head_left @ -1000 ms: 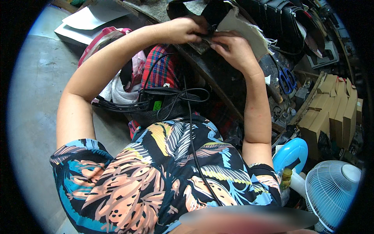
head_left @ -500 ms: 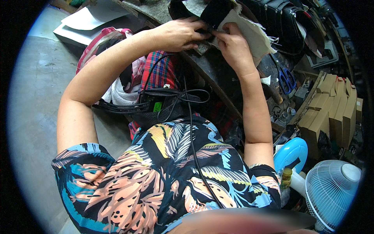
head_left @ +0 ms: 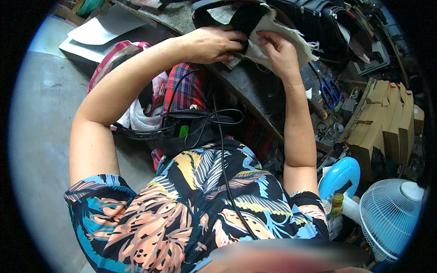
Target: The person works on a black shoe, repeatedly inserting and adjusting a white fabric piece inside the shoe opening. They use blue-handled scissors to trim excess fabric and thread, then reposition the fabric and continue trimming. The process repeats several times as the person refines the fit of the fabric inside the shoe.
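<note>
Well left of the frayed cream cloth (head_left: 304, 49) lie white sheets (head_left: 107, 28), and nearer the body sits a pink-edged bag (head_left: 103, 63), if bag it is; a white towel (head_left: 140, 117) shows at its near side, anything deeper lost in shadow. Between that and the cloth, nearer the body, a black mesh pouch (head_left: 200, 122) rests on the lap, its cables looping out and its contents hidden.

Just left of the cloth, the left hand (head_left: 214, 44) has its fingers bent and close together on the near edge of a black piece (head_left: 246, 19); what is beneath them is covered. That piece touches the cloth and is cut off at the top. The right hand (head_left: 280, 53) is on the cloth itself, thumb and fingers curled in; I cannot tell whether they pinch it.

Right of the cloth lie blue-handled scissors (head_left: 332, 93), and nearer the body a yellow-lidded jar (head_left: 337, 204), its filling unclear. Farther right than the scissors from the cloth, cardboard boxes (head_left: 366, 140) stand packed together, insides unseen.
</note>
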`<state>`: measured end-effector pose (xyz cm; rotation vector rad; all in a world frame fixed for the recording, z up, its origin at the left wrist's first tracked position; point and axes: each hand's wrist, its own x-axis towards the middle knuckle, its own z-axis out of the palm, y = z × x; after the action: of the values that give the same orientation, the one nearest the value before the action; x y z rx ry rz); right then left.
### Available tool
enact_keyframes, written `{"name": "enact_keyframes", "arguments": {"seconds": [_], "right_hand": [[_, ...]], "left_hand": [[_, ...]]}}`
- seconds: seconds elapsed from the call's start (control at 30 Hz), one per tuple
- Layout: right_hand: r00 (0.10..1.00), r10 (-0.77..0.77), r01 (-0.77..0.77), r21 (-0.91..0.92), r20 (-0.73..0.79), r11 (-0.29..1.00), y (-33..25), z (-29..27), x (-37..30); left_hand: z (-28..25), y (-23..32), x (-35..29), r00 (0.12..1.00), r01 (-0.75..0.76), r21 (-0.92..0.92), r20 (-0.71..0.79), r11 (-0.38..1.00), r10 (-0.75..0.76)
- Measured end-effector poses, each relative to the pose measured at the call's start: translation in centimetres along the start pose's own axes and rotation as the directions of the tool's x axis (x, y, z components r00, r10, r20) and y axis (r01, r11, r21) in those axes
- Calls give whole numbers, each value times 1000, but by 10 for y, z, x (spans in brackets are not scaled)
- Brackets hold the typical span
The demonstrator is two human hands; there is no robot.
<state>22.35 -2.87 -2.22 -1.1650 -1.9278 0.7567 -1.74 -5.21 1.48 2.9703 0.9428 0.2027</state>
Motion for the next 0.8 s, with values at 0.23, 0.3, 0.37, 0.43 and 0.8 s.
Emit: {"name": "enact_keyframes", "arguments": {"seconds": [0.23,0.3,0.37,0.43,0.8], "right_hand": [[996,-62,67,-87,60,994,10,-5,18],[997,-2,8,-73,83,997,12,-6,22],[993,19,-20,14,113,1000,11,-8,24],[983,97,-120,144,157,982,6,-16,22],[928,314,-352,-754,-202,554,2,-167,-49]], "left_hand": [[2,4,5,999,-21,40,47,999,19],[4,3,5,999,-34,46,-4,998,34],[6,2,6,997,-37,73,-66,997,42],[7,1,8,996,-17,37,-86,999,20],[1,-22,47,978,127,-128,-150,984,-145]]}}
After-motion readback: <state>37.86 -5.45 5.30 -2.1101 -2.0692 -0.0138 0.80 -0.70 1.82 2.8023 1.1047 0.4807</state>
